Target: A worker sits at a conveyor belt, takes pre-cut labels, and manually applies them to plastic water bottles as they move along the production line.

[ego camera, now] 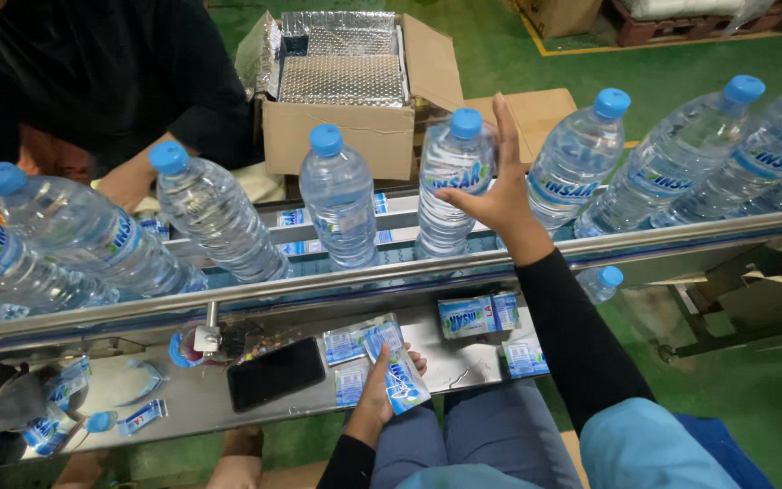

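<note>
A row of clear plastic water bottles with blue caps stands on a conveyor belt (355, 264) behind a steel rail. My right hand (497, 192) reaches over the rail and grips the side of one labelled bottle (452, 177). To its left stands a bottle without a label (339, 196), to its right another labelled bottle (577, 159). My left hand (378, 391) rests low at the steel shelf (463, 358) and holds a blue-and-white label sleeve (404, 382).
Loose label sleeves (477, 315) and a black phone (275, 372) lie on the shelf. Across the belt a person in a black top (101, 81) works, hand (128, 186) near the bottles. An open cardboard box with foil lining (344, 81) sits behind. Green floor lies below.
</note>
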